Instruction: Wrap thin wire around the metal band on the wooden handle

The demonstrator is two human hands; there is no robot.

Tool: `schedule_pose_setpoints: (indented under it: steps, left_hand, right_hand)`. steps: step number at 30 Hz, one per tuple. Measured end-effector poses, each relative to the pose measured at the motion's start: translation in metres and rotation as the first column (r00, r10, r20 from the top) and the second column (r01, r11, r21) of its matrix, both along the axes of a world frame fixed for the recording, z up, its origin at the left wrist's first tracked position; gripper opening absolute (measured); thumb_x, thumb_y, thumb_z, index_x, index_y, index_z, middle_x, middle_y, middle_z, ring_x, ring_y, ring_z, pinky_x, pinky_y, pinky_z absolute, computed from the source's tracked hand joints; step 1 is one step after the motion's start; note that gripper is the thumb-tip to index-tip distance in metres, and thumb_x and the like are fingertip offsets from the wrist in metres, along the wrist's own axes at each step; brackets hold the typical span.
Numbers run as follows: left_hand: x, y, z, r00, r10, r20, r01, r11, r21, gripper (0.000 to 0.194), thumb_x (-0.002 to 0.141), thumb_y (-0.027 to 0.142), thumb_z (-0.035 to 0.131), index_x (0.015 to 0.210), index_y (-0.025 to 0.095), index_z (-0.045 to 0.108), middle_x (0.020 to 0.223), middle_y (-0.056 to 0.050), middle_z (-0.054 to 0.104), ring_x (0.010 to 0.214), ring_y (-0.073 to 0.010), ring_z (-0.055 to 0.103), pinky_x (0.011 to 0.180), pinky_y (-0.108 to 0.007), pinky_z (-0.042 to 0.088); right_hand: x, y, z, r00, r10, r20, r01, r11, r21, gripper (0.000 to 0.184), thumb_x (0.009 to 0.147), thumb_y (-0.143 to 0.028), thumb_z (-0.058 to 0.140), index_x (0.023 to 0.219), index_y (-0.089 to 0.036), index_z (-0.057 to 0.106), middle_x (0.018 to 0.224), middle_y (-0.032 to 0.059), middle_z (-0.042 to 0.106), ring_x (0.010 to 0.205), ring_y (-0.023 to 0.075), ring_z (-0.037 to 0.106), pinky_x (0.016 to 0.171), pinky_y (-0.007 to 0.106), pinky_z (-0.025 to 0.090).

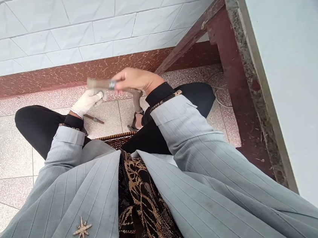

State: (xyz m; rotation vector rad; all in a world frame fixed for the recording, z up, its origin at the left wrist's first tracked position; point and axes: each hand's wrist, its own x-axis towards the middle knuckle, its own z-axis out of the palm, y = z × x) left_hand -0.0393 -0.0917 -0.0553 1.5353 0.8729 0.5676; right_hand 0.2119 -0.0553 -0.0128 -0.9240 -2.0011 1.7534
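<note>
My left hand (87, 102) wears a white knit glove. Its fingers are closed around a small pale piece (104, 95) whose kind I cannot make out. Bare and bent at the wrist, my right hand (135, 80) grips a brown stick-like tool (98, 83) with a pale band near my fingers. Motion blurs this tool, and its kind is unclear. Its far end lies just above the gloved fingers; whether it touches the pale piece I cannot tell. Below my left hand, a thin brown strip (94, 119) shows against the floor.
Speckled floor tiles (3, 150) lie under me, with a white tiled wall (74, 14) in front. To my right stands a dark red wooden frame (237, 80) under a pale top (299, 81). A woven seat edge (118, 140) shows between my legs, near a sandalled foot (138, 120). A cable (222, 103) lies right.
</note>
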Motion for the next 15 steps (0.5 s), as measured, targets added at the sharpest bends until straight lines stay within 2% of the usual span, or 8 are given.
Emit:
schedule_pose_setpoints:
  steps: [2, 3, 5, 7, 11, 15]
  left_hand:
    - [0.003, -0.003, 0.007, 1.000, -0.007, 0.029, 0.008, 1.000, -0.008, 0.038, 0.097, 0.050, 0.056, 0.089, 0.013, 0.064, 0.054, 0.006, 0.041, 0.046, -0.0062, 0.031, 0.047, -0.021, 0.025]
    - [0.004, -0.005, 0.011, 0.999, -0.019, 0.029, 0.020, 0.999, -0.025, 0.039, 0.097, 0.051, 0.057, 0.089, 0.013, 0.064, 0.054, 0.006, 0.040, 0.045, -0.0061, 0.031, 0.046, -0.021, 0.023]
    - [0.008, -0.009, 0.016, 0.998, -0.060, 0.022, 0.062, 0.995, -0.076, 0.039, 0.097, 0.050, 0.058, 0.089, 0.012, 0.065, 0.053, 0.006, 0.039, 0.045, -0.0061, 0.030, 0.045, -0.021, 0.021]
    - [0.012, -0.012, 0.018, 0.994, -0.113, 0.015, 0.114, 0.986, -0.120, 0.040, 0.096, 0.050, 0.059, 0.088, 0.012, 0.065, 0.053, 0.007, 0.037, 0.045, -0.0059, 0.031, 0.044, -0.020, 0.020]
    - [0.016, -0.015, 0.016, 0.980, -0.200, -0.017, 0.195, 0.969, -0.153, 0.042, 0.094, 0.053, 0.062, 0.086, 0.012, 0.065, 0.053, 0.006, 0.038, 0.045, -0.0054, 0.030, 0.044, -0.020, 0.020]
    - [0.016, -0.016, 0.014, 0.976, -0.210, -0.057, 0.200, 0.968, -0.152, 0.038, 0.094, 0.049, 0.061, 0.082, 0.013, 0.063, 0.054, 0.006, 0.038, 0.046, -0.0055, 0.031, 0.045, -0.020, 0.022]
  right_hand:
    - [0.004, 0.004, 0.001, 0.930, -0.293, -0.221, 0.278, 0.956, -0.099, 0.025, 0.091, -0.043, 0.073, 0.089, -0.018, 0.068, 0.080, 0.0024, 0.066, 0.066, 0.0108, 0.056, 0.062, 0.023, 0.049]
    - [0.005, 0.006, 0.000, 0.876, -0.410, -0.254, 0.382, 0.911, -0.152, 0.025, 0.093, -0.042, 0.071, 0.085, -0.019, 0.065, 0.077, 0.0022, 0.064, 0.063, 0.0105, 0.054, 0.058, 0.022, 0.048]
    - [0.004, 0.009, -0.003, 0.811, -0.553, -0.190, 0.522, 0.831, -0.190, 0.025, 0.097, -0.035, 0.066, 0.078, -0.019, 0.060, 0.072, 0.0021, 0.062, 0.059, 0.0100, 0.051, 0.053, 0.021, 0.046]
    - [0.000, 0.010, -0.008, 0.797, -0.600, -0.067, 0.589, 0.797, -0.133, 0.026, 0.097, -0.029, 0.066, 0.075, -0.019, 0.058, 0.070, 0.0026, 0.061, 0.058, 0.0100, 0.049, 0.052, 0.021, 0.045]
    - [-0.008, 0.012, -0.020, 0.823, -0.549, 0.143, 0.542, 0.836, 0.092, 0.024, 0.094, -0.040, 0.069, 0.083, -0.019, 0.065, 0.067, 0.0032, 0.060, 0.060, 0.0133, 0.053, 0.055, 0.025, 0.046]
    - [-0.014, 0.010, -0.026, 0.786, -0.450, 0.424, 0.309, 0.880, 0.361, 0.026, 0.091, -0.040, 0.072, 0.094, -0.015, 0.073, 0.070, 0.0042, 0.061, 0.067, 0.0165, 0.057, 0.062, 0.030, 0.044]
